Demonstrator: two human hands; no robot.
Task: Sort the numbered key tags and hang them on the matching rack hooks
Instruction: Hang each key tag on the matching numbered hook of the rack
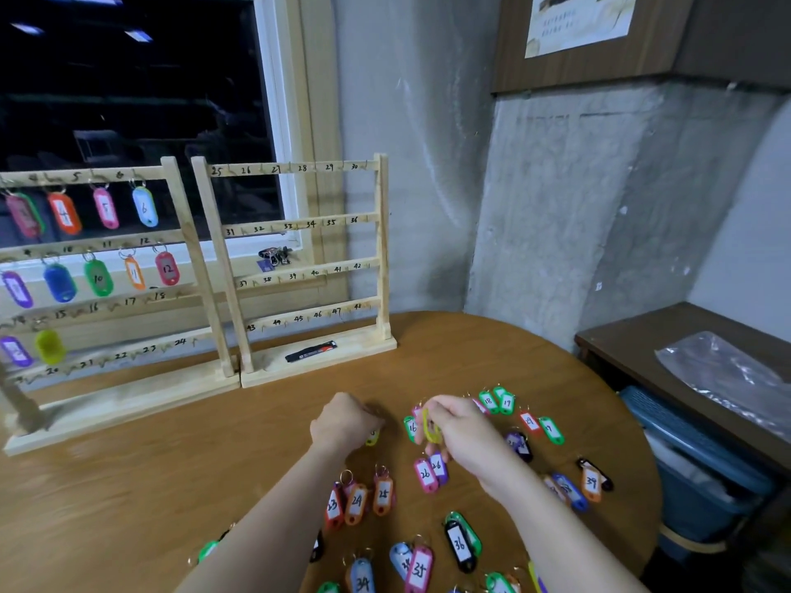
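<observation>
Two bare forearms reach forward from the bottom edge, side by side and angled slightly toward each other. The left hand (342, 423) is knuckles up, fingers curled under into a loose fist; what they hold is hidden. The right hand (456, 428) is raised a little, wrist bent, its fingers curled and pinching a yellow tag (430, 428).
</observation>
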